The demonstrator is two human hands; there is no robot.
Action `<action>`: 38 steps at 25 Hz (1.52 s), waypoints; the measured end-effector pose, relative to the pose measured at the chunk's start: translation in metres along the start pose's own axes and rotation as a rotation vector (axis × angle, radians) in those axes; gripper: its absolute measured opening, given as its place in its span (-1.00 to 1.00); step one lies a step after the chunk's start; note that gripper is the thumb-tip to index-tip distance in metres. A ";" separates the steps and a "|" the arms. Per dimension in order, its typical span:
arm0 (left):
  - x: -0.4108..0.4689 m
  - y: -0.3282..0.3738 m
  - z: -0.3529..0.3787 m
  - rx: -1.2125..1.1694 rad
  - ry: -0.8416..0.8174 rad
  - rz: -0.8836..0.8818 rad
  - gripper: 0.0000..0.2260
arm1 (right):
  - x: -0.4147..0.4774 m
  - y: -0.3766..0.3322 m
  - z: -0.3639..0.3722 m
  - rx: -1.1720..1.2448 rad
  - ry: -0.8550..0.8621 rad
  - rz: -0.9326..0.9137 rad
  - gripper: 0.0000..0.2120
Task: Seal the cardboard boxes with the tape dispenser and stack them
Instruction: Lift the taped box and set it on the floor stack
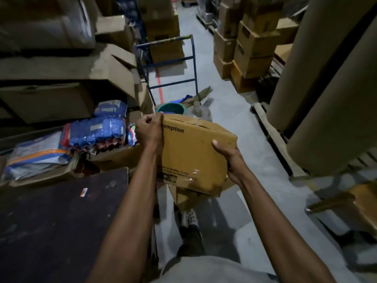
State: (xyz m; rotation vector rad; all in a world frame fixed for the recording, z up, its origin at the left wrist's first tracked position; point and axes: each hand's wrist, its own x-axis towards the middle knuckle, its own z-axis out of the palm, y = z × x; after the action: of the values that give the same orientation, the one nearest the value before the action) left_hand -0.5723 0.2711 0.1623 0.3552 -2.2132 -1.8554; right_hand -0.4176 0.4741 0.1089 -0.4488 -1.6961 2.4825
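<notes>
Centre of frame, over the floor (240, 123) | box (193, 152) held aloft, tape glinting on its near side | left grip (150, 131) curled over its upper-left corner | right grip (228, 158) clasping its right edge | step: probably carrying to stack | next: needs a level spot and a square set-down

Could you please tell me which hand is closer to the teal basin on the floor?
Left. The left hand grips the cardboard box at its far corner, close by the teal basin; the right hand holds the box's near right edge, farther back.
</notes>
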 end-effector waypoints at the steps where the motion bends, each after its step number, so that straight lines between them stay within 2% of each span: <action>1: -0.017 0.012 -0.011 -0.002 0.019 0.024 -0.79 | -0.017 -0.006 0.001 0.010 -0.008 -0.033 -0.54; 3: -0.049 0.028 -0.033 -0.033 0.046 0.070 -0.74 | -0.049 -0.014 -0.002 0.002 -0.027 -0.077 -0.49; 6: -0.095 0.046 -0.062 -0.082 0.063 0.125 -0.77 | -0.092 -0.027 -0.008 -0.031 -0.032 -0.103 -0.38; 10: -0.147 0.060 -0.101 -0.182 0.086 0.188 -0.77 | -0.144 -0.033 -0.006 -0.041 -0.043 -0.169 -0.33; 14: -0.184 0.059 -0.162 -0.278 0.128 0.182 -0.79 | -0.191 -0.030 0.020 -0.058 -0.102 -0.209 -0.24; 17: -0.212 0.042 -0.246 -0.387 0.254 0.161 -0.89 | -0.226 -0.014 0.061 -0.104 -0.190 -0.198 -0.15; 22: -0.307 0.025 -0.424 -0.557 0.547 0.153 -0.83 | -0.307 0.025 0.162 -0.363 -0.404 -0.196 0.07; 27: -0.404 0.010 -0.562 -0.554 0.880 0.196 -0.83 | -0.403 0.063 0.263 -0.241 -0.710 -0.168 -0.12; 32: -0.462 -0.017 -0.646 -0.496 1.128 0.203 -0.83 | -0.457 0.117 0.329 -0.264 -0.810 -0.074 -0.05; 35: -0.479 -0.028 -0.669 -0.482 1.256 0.200 -0.80 | -0.465 0.146 0.359 -0.277 -0.892 -0.023 -0.02; 37: -0.488 -0.033 -0.676 -0.505 1.333 0.209 -0.76 | -0.463 0.162 0.382 -0.283 -0.954 0.021 -0.05; 38: -0.490 -0.037 -0.678 -0.520 1.354 0.217 -0.80 | -0.461 0.168 0.392 -0.289 -0.981 0.035 -0.10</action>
State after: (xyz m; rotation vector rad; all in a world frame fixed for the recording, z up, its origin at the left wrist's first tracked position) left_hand 0.1138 -0.2031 0.2318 0.8635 -0.8001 -1.2830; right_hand -0.0820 -0.0532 0.1695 0.8961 -2.3382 2.6553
